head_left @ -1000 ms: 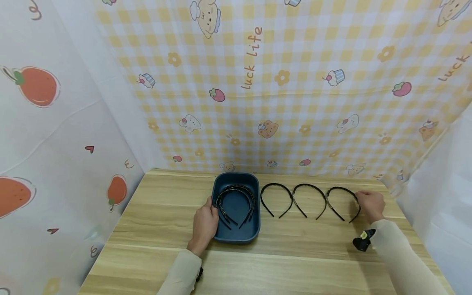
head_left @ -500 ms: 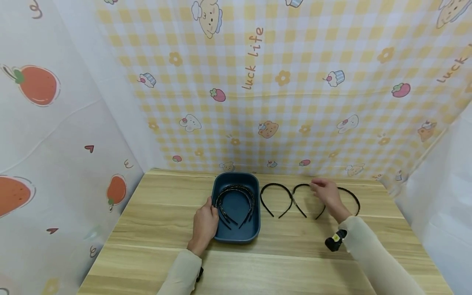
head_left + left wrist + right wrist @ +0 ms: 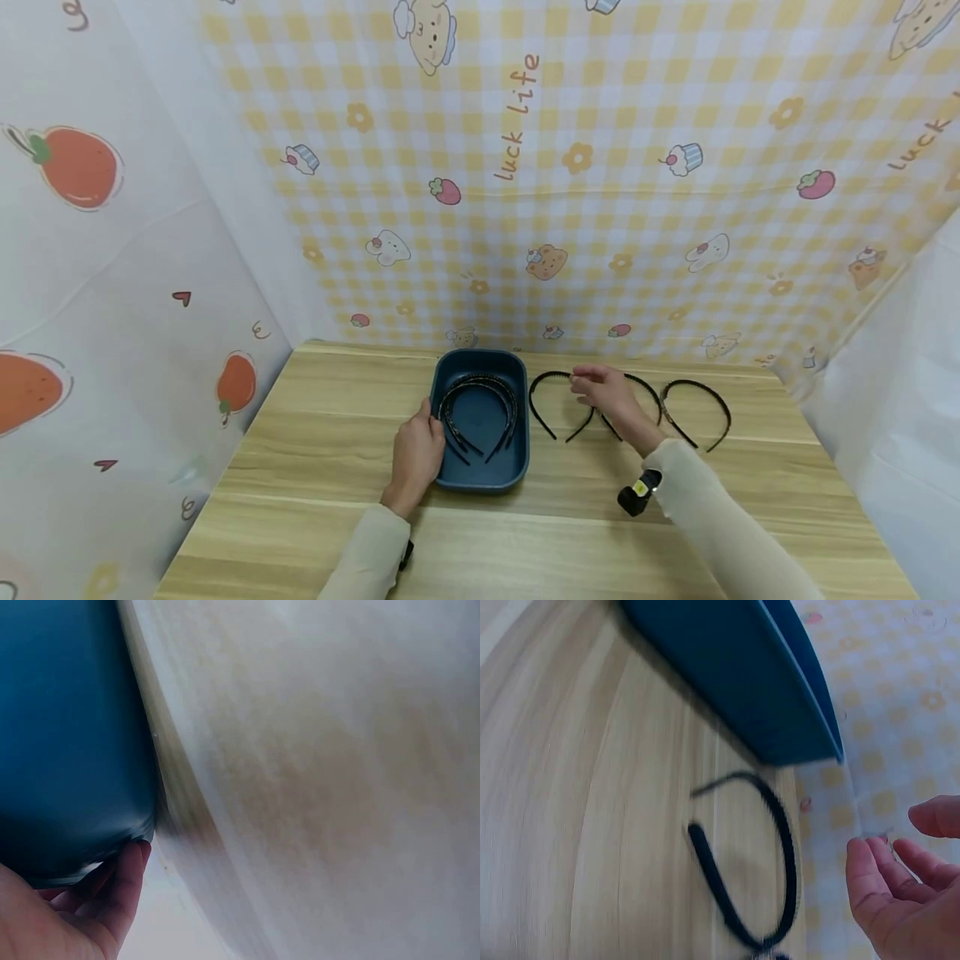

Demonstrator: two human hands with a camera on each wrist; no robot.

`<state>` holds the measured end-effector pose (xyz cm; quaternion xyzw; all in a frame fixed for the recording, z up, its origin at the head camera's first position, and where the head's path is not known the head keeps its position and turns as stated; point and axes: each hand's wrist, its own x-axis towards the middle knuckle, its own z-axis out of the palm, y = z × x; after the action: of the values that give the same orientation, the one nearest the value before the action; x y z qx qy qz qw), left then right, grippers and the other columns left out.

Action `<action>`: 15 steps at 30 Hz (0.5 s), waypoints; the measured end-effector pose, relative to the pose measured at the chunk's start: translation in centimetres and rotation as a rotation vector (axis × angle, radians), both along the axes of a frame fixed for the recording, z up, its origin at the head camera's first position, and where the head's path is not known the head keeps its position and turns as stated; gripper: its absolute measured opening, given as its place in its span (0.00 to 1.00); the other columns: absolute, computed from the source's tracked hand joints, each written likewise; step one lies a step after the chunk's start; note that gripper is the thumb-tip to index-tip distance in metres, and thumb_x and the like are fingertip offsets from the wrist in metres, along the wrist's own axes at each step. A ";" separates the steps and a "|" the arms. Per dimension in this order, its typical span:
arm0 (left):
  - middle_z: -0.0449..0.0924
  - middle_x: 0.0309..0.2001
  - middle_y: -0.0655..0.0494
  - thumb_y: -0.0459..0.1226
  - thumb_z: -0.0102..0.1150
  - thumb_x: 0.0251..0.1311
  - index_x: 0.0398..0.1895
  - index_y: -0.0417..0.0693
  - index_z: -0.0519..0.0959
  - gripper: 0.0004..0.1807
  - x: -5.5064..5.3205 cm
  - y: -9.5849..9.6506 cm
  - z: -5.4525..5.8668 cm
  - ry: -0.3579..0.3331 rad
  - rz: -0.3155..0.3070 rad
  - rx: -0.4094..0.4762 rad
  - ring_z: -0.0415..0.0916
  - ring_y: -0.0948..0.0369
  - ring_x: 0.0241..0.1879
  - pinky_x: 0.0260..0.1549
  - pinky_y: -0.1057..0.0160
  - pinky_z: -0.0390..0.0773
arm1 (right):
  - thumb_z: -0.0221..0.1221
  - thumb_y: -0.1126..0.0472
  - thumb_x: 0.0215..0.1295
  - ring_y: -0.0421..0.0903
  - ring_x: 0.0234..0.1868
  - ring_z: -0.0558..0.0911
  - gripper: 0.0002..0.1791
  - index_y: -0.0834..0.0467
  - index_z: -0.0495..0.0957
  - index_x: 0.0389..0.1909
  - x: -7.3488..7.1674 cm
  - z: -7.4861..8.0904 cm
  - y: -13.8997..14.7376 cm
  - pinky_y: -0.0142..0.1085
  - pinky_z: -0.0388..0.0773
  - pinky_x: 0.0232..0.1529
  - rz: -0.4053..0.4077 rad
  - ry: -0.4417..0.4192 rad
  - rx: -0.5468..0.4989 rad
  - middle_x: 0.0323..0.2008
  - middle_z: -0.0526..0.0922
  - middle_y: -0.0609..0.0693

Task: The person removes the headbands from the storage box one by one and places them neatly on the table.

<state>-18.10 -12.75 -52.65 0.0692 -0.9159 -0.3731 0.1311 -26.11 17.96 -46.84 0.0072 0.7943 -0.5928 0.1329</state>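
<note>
My left hand grips the left side of a dark blue plastic bin; in the left wrist view its fingers curl at the bin's edge. Inside the bin lie several dark headbands, partly overlapping. To the bin's right, three black headbands lie in a row: a near one, a middle one and a far one. My right hand hovers over the near and middle ones, fingers loosely bent and holding nothing. The right wrist view shows the near headband beside the bin.
The wooden table ends at a yellow checked cloth hanging behind it. White printed cloth hangs on the left, and plain white cloth on the right. Each wrist carries a small black camera.
My right hand has left the far headband and swept left, over the middle one toward the near one. The left hand, bin and headbands stay in place.
</note>
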 end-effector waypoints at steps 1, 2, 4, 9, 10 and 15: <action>0.69 0.17 0.51 0.31 0.46 0.69 0.67 0.31 0.69 0.25 0.0 0.0 0.0 -0.001 0.000 0.003 0.60 0.61 0.11 0.13 0.63 0.61 | 0.52 0.61 0.75 0.62 0.60 0.76 0.23 0.69 0.69 0.65 0.1 0.0 -0.5 0.49 0.75 0.59 0.004 0.001 -0.013 0.62 0.73 0.68; 0.69 0.17 0.51 0.31 0.46 0.69 0.67 0.31 0.69 0.24 0.0 0.0 0.0 0.001 -0.001 -0.001 0.61 0.61 0.11 0.13 0.63 0.61 | 0.52 0.61 0.75 0.62 0.60 0.76 0.23 0.69 0.69 0.65 0.1 0.0 -0.9 0.49 0.75 0.59 0.013 0.004 -0.023 0.61 0.74 0.67; 0.69 0.17 0.51 0.31 0.45 0.69 0.67 0.31 0.69 0.25 0.0 0.0 0.0 0.000 -0.001 -0.006 0.61 0.61 0.12 0.13 0.62 0.62 | 0.52 0.63 0.74 0.62 0.59 0.77 0.23 0.70 0.69 0.65 0.3 0.1 -2.0 0.49 0.76 0.58 0.025 0.009 -0.040 0.60 0.75 0.67; 0.70 0.18 0.49 0.31 0.45 0.68 0.67 0.31 0.70 0.25 0.0 -0.1 0.2 0.002 -0.004 -0.017 0.63 0.60 0.13 0.15 0.62 0.63 | 0.52 0.66 0.73 0.60 0.56 0.79 0.22 0.71 0.70 0.64 0.7 0.3 -4.6 0.49 0.77 0.57 0.079 0.005 -0.086 0.56 0.78 0.66; 0.71 0.18 0.48 0.31 0.45 0.68 0.66 0.31 0.70 0.24 0.0 -0.1 0.2 0.005 -0.004 -0.019 0.63 0.60 0.13 0.15 0.62 0.64 | 0.52 0.66 0.73 0.60 0.56 0.79 0.22 0.72 0.70 0.64 0.7 0.3 -5.1 0.49 0.77 0.57 0.098 0.002 -0.095 0.56 0.78 0.67; 0.74 0.21 0.46 0.31 0.46 0.68 0.65 0.32 0.72 0.24 0.0 0.0 0.2 0.014 -0.005 -0.023 0.66 0.59 0.15 0.16 0.61 0.67 | 0.51 0.65 0.74 0.63 0.58 0.78 0.23 0.72 0.67 0.65 1.2 0.5 -7.1 0.47 0.76 0.58 0.210 -0.034 -0.091 0.61 0.73 0.70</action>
<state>-18.12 -12.75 -52.45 0.0629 -0.9194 -0.3631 0.1374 -24.95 10.81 -46.38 -0.0720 0.7607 -0.6108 0.2078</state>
